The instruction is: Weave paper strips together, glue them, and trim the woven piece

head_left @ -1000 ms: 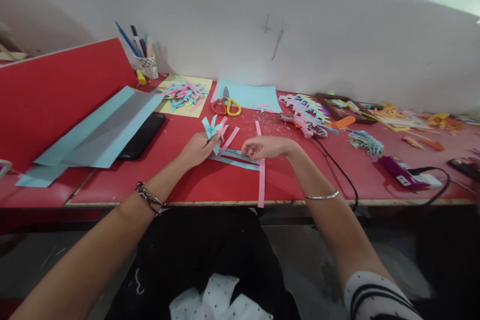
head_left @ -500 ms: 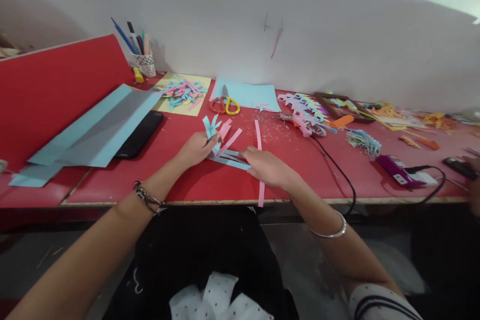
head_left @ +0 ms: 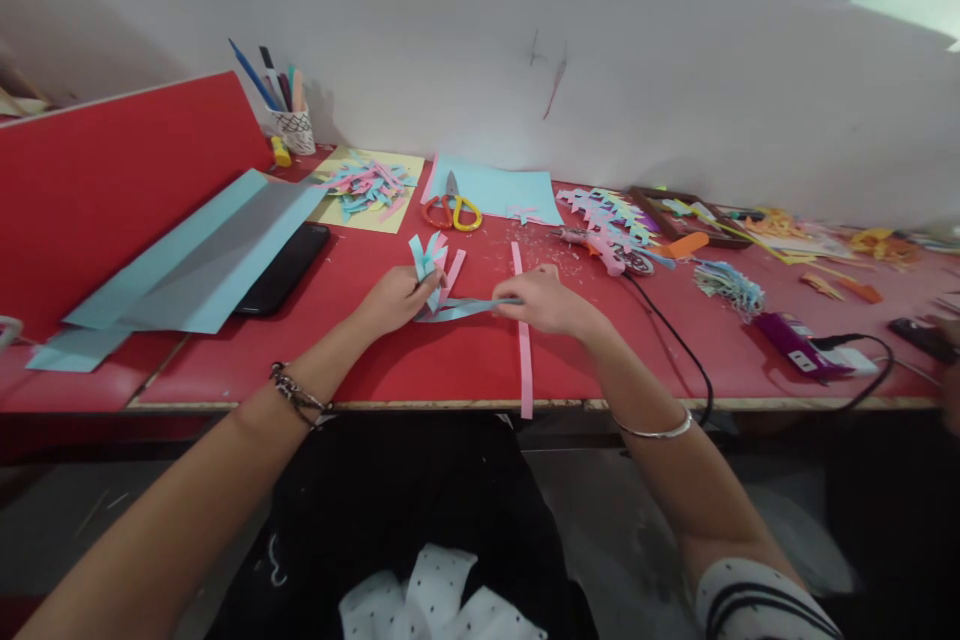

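In the head view, the only one supplied, the left hand is holding a bundle of paper strips, blue and pink, just above the red tabletop. Its thumb and fingers are pressing together on the bundle, and the free ends are standing up beyond the fingertips. The right hand is facing it, thumb and fingers clamping the end of a blue strip. This strip is spanning the space between the two hands; whether a second one is running along it cannot be told. A loose pink strip is passing beneath the right hand, its near end slightly overhanging the table edge; contact with the hand cannot be confirmed.

Beyond the hands, scissors with one red and one yellow handle are lying partly over a light blue sheet. To their left, a yellow sheet is bearing a heap of blue and pink cuttings. Further left, larger blue sheets are partly covering a flat black device. On the right, a pink glue gun is resting near the decorated paper pieces.
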Demonstrator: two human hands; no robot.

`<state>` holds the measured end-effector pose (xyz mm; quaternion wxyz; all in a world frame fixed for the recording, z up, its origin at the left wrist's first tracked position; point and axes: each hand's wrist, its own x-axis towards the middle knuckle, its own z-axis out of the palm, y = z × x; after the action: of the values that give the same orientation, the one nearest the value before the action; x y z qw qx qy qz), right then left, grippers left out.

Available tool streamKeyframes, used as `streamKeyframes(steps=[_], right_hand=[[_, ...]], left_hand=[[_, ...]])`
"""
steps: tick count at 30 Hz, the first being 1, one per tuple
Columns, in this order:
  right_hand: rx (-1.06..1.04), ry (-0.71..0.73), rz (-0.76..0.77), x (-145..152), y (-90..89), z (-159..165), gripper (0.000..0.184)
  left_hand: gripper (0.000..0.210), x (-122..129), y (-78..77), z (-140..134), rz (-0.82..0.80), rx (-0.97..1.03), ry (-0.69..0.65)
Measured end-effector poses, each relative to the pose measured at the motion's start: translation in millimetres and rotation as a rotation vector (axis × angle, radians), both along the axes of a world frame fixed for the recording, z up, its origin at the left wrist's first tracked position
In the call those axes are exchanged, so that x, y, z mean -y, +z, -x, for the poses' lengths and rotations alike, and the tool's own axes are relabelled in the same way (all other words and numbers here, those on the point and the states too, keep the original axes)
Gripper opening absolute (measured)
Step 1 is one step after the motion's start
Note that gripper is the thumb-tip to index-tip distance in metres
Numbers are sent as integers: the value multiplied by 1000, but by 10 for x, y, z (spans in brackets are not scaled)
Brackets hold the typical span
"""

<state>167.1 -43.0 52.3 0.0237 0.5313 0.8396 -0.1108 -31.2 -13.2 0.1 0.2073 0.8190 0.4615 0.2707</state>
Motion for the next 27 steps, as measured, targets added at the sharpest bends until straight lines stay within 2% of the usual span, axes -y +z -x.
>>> streamKeyframes(steps=[4,8,12,14,17,20,24,27], right_hand=[[60,60,-25,-33,-6,-35,28],[50,100,-97,-55,-59,-63,25],[-27,117,-174,-47,-107,-81,49],[-10,144,-219,-28,-115,-79,54],[41,191,-302,9,-107,-61,49],[105,232,-348,35,-90,-42,36],[149,237,-328,51,-81,-41,28],[67,247,-274,51,-74,-44,29]], left_hand=[[43,9,15,-1,15,-9,1],[43,14,21,-2,17,-5,-6],[44,16,24,-7,28,-18,-22],[45,14,19,-9,32,-23,-24],[45,8,3,-9,45,-23,-20],[43,7,-13,-7,52,-13,-19],[43,12,-12,-9,59,-9,-25],[43,12,-1,-14,60,-13,-28]])
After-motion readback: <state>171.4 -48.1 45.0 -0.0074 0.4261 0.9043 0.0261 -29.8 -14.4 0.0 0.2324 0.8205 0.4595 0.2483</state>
